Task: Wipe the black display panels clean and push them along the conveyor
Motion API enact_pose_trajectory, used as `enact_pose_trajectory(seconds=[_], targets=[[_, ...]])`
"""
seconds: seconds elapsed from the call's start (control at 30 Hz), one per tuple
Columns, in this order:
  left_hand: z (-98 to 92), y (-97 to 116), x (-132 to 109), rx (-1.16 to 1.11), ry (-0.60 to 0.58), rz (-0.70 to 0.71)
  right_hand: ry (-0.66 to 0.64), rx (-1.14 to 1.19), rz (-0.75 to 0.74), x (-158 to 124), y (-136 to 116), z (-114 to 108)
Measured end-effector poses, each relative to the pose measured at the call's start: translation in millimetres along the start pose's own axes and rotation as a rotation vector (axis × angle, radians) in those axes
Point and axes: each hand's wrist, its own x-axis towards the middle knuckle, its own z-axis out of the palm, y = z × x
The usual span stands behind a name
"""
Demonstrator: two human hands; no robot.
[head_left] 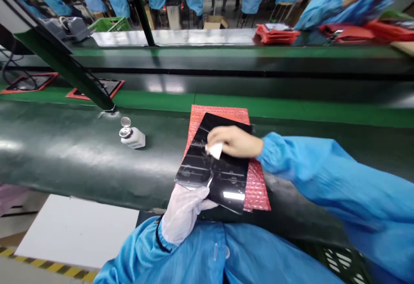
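Note:
A glossy black flat panel [223,180] lies tilted on a pink bubble-wrap bag [258,193], on the dark green belt. My left hand [183,213], in a white glove, grips the panel's near lower edge. My right hand [233,142] is bare and presses a small white cloth [215,149] against the panel's upper surface. A white dispenser bottle [132,137] with a metal top and raised lid stands on the belt, to the left of the panel. Blue sleeves cover both my arms.
The dark green belt [80,146] runs across the view, with red-framed mats [95,88] farther along. A black post [77,68] slants across at left. Red bags [276,34] lie beyond, by co-workers in blue smocks. A black crate [339,260] sits at lower right.

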Motion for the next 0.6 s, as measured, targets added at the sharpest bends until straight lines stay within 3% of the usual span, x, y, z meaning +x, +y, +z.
enact_pose_trajectory(seconds=[0.1, 0.2, 0.3, 0.47, 0.53, 0.6], targets=[[4.3, 2.7, -0.9, -0.085, 0.021, 0.018, 0.210, -0.206, 0.292, 13.3, 50.0, -25.6], [4.5, 2.1, -1.2, -0.108, 0.029, 0.060, 0.327, -0.299, 0.477, 4.4, 57.9, -29.9], [4.6, 1.3, -0.5, -0.102, 0.067, 0.065, 0.349, -0.265, 0.421, -33.1, 13.7, -10.3], [10.5, 1.0, 4.4, -0.069, 0.141, 0.096, 0.172, -0.089, 0.047, -87.4, -87.9, 39.5], [14.3, -0.4, 5.8, -0.053, 0.138, 0.113, 0.115, -0.059, -0.028, -95.4, -101.1, 47.9], [16.2, -1.0, 4.9, -0.040, 0.156, 0.139, 0.119, -0.067, -0.033, -101.2, -95.3, 44.8]])
